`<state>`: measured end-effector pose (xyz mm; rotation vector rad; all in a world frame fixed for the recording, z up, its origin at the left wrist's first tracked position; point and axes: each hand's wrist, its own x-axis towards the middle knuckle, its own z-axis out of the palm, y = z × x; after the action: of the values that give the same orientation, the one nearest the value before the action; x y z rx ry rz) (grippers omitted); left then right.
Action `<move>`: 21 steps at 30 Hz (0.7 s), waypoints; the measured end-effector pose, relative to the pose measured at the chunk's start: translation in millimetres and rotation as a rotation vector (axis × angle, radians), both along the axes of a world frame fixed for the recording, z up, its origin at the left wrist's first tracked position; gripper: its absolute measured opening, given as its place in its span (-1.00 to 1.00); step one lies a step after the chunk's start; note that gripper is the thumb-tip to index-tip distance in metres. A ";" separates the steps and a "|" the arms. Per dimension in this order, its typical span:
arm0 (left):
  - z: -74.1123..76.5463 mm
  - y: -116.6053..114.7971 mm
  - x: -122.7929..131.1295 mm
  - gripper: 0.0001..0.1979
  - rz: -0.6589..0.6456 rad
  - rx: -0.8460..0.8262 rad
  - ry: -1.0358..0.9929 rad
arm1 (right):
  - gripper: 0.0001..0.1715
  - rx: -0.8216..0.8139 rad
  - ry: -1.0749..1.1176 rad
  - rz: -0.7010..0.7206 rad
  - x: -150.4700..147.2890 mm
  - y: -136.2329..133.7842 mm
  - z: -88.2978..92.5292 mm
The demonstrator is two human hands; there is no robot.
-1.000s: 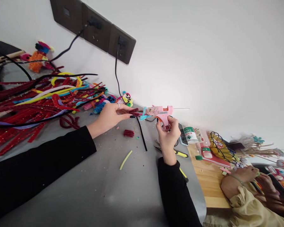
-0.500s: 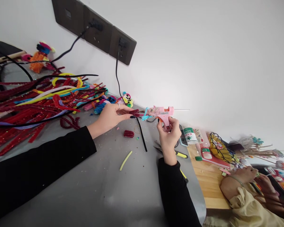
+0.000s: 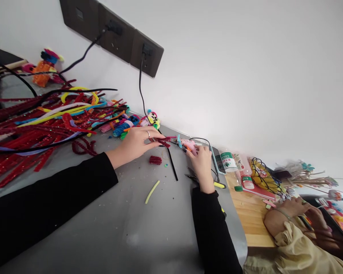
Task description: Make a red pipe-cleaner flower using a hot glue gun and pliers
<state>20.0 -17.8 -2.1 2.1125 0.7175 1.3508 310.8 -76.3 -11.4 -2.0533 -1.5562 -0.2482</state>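
Note:
My left hand (image 3: 135,145) is closed in a pinch, with a folded piece of dark red pipe cleaner (image 3: 164,142) between thumb and fingers. To its right, my right hand (image 3: 201,161) grips a pink glue gun (image 3: 189,144), held low by the table's wall edge with its nozzle toward the red piece. Light blue material wraps the front of the gun, and my fingers hide its handle. Below my left hand lie a small dark red coil (image 3: 155,160) of pipe cleaner and a black strip (image 3: 172,164). A short yellow-green piece (image 3: 152,191) rests nearer me.
Many pipe cleaners (image 3: 45,125) are heaped at the left, with small fuzzy figures (image 3: 126,125) beside them. A yellow cutter (image 3: 219,185) and a phone (image 3: 218,160) lie right of my right hand. Bottles (image 3: 230,161) stand beyond. A co-worker's hands (image 3: 291,213) are at far right.
My right hand has lowered the glue gun toward the table, turning it out of its level pose. My left hand has shifted slightly right, still pinching the red piece.

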 end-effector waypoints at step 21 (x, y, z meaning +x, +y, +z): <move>-12.0 -6.3 7.9 -0.74 -0.112 0.131 0.196 | -0.87 0.037 -0.065 0.783 -68.7 -21.2 31.9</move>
<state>27.9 -24.1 -14.1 2.3756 0.5903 1.1704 242.1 -97.5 20.5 -1.2756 -2.2280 -0.0420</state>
